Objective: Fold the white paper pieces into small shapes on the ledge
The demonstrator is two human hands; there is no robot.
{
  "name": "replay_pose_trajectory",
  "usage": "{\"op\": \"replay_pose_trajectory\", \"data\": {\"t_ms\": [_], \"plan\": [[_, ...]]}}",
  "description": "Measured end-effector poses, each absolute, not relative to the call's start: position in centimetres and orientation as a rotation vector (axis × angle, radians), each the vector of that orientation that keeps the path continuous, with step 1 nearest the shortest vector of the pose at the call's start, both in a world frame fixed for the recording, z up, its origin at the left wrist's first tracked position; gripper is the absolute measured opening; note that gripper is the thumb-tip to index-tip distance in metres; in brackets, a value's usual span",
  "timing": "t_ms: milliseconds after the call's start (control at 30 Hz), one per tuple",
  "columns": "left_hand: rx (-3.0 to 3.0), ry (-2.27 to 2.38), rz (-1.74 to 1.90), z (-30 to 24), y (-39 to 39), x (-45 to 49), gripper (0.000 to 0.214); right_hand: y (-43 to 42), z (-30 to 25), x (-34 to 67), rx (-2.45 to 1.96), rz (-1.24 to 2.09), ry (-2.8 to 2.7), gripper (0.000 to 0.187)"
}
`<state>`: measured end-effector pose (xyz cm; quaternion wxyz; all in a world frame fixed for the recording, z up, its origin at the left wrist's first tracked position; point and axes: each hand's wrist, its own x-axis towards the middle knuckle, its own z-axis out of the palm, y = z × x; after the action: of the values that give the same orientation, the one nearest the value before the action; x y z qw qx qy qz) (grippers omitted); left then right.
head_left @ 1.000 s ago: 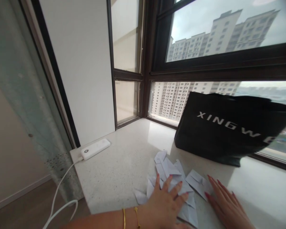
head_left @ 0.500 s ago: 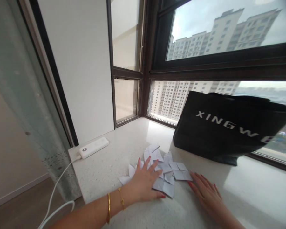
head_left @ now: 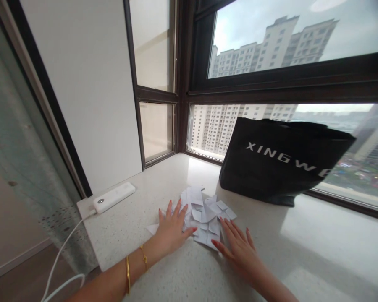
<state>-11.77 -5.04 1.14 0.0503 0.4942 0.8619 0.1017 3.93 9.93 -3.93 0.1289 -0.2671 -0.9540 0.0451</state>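
Observation:
Several creased white paper pieces [head_left: 204, 216] lie in an overlapping heap on the pale speckled sill. My left hand [head_left: 173, 228] rests over the heap's left side, fingers spread, covering some of the paper. At the lower right of the heap, my right hand [head_left: 237, 243] lies with its fingers stretched out and their tips on the edge of the paper. Neither hand grips anything. A pointed white paper corner [head_left: 153, 228] sticks out to the left of my left hand. The paper under my palms and fingers is hidden.
A black bag [head_left: 277, 163] with white letters stands against the window at the right. A white power bank [head_left: 115, 197] lies at the sill's left edge, its white cable [head_left: 61, 247] hanging down. A curtain [head_left: 34, 180] hangs beyond that edge.
My right hand has moved left onto the paper's edge. My left hand has slid toward the heap's left side, and the papers are pushed closer together. The view has shifted a little right.

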Motion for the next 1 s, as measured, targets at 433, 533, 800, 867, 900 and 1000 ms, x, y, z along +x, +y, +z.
{"op": "replay_pose_trajectory", "data": {"t_ms": [433,533,800,867,900,1000], "plan": [[1.607,2.614,0.277,1.2,-3.4,-13.2,0.064,10.1,-2.8,2.1,-0.916,0.086,-2.636,0.042],[1.69,2.522,0.29,1.3,-3.1,-11.6,0.07,10.6,-3.2,1.9,-0.922,0.152,-2.67,0.043],[1.646,2.57,0.198,1.2,-2.6,-12.3,0.062,11.2,-3.6,3.3,-0.898,0.21,-2.652,0.046],[1.765,2.556,0.231,1.0,-2.1,-11.8,0.063,11.2,-3.7,3.5,-0.916,0.197,-2.678,0.047],[1.845,2.52,0.267,0.8,-1.8,-11.4,0.063,11.2,-3.8,3.5,-0.908,0.186,-2.696,0.047],[2.017,2.379,0.348,0.1,-0.9,-10.4,0.061,10.9,-3.9,3.7,-0.881,0.141,-2.715,0.047]]}}
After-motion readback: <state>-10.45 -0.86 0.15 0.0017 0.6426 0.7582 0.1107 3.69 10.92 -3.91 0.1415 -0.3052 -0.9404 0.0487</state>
